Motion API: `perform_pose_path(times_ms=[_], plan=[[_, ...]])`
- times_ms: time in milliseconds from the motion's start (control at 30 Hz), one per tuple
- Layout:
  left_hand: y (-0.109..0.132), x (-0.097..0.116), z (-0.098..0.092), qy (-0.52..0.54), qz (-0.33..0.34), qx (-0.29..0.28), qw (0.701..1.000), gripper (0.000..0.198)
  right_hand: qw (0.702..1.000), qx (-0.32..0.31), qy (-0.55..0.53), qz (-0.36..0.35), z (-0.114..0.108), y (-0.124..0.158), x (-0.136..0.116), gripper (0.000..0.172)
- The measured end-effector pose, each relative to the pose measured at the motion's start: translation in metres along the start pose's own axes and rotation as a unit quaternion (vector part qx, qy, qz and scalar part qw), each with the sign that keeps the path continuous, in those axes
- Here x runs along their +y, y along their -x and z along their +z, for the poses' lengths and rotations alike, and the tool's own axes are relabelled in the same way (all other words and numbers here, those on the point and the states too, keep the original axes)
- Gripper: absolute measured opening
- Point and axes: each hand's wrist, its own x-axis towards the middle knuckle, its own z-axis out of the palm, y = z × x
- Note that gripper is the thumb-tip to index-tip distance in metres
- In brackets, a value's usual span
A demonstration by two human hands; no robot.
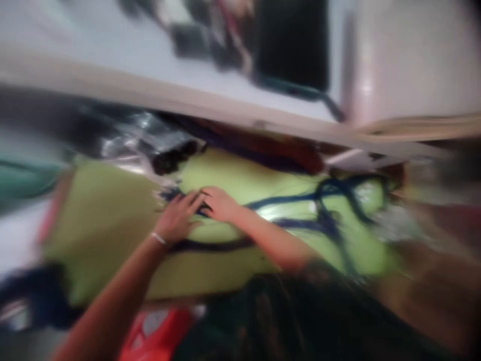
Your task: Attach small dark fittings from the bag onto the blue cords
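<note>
- Lime-green cloth (pixel 240 180) with a dark blue strap (pixel 285 200) lies under both hands.
- Left hand (pixel 176 218) lies flat, fingers spread, touching the right hand (pixel 220 203).
- Right hand's grip is too blurred to tell.

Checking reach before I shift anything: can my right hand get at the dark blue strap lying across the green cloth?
Probably yes. The right hand rests on the green cloth, and the dark blue strap lies uncovered beside it; blur hides finer detail.

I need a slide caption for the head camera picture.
Blurred view: left hand and right hand lie side by side on lime-green fabric crossed by dark blue cords.
</note>
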Motion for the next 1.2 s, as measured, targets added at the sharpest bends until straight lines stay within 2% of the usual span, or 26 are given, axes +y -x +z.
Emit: perform_pose_path(times_ms=[100, 167, 300, 367, 467, 567, 667, 767, 867, 967, 1067, 1133, 1200], plan=[[-0.003, -0.015, 0.018, -0.025, 0.024, 0.009, 0.999, 0.052, 0.997, 0.050, 0.056, -0.001, -0.026, 0.053, 0.046, 0.042], [-0.001, -0.023, 0.028, -0.023, 0.035, 0.033, 0.999, 0.039, 0.991, 0.086, 0.085, 0.051, -0.042, 0.101, 0.081, 0.046], [0.004, -0.023, 0.038, -0.026, -0.020, 0.097, 0.995, 0.033, 0.982, 0.089, 0.109, 0.123, -0.055, 0.191, 0.142, 0.060], [0.003, -0.017, 0.041, -0.038, -0.049, 0.117, 0.991, 0.031, 0.977, 0.098, 0.112, 0.155, -0.051, 0.223, 0.163, 0.044], [-0.004, 0.004, 0.046, -0.042, -0.061, 0.117, 0.990, 0.029, 0.964, 0.131, 0.100, 0.207, -0.045, 0.251, 0.188, 0.027], [-0.020, 0.036, 0.052, -0.045, -0.059, 0.088, 0.993, 0.028, 0.957, 0.161, 0.091, 0.224, -0.048, 0.268, 0.212, 0.024], [-0.040, 0.063, 0.054, -0.052, -0.098, 0.074, 0.991, 0.028, 0.948, 0.181, 0.105, 0.240, -0.056, 0.278, 0.231, 0.024], [-0.051, 0.069, 0.049, -0.040, -0.129, 0.072, 0.988, 0.029, 0.944, 0.178, 0.130, 0.245, -0.059, 0.275, 0.228, 0.025], [-0.039, 0.062, 0.039, -0.007, -0.084, 0.054, 0.995, 0.033, 0.936, 0.200, 0.164, 0.238, -0.053, 0.262, 0.201, 0.034], [-0.005, 0.054, 0.025, 0.021, -0.059, 0.068, 0.996, 0.042, 0.933, 0.234, 0.162, 0.218, -0.042, 0.250, 0.167, 0.041], [0.037, 0.054, 0.014, 0.037, -0.091, 0.104, 0.990, 0.047, 0.944, 0.251, 0.128, 0.173, -0.031, 0.243, 0.138, 0.036], [0.062, 0.056, 0.011, 0.041, -0.096, 0.091, 0.990, 0.049, 0.956, 0.240, 0.105, 0.132, -0.025, 0.242, 0.121, 0.032], [0.081, 0.058, 0.013, 0.037, -0.075, 0.047, 0.995, 0.049, 0.970, 0.206, 0.086, 0.098, -0.019, 0.242, 0.105, 0.028]])
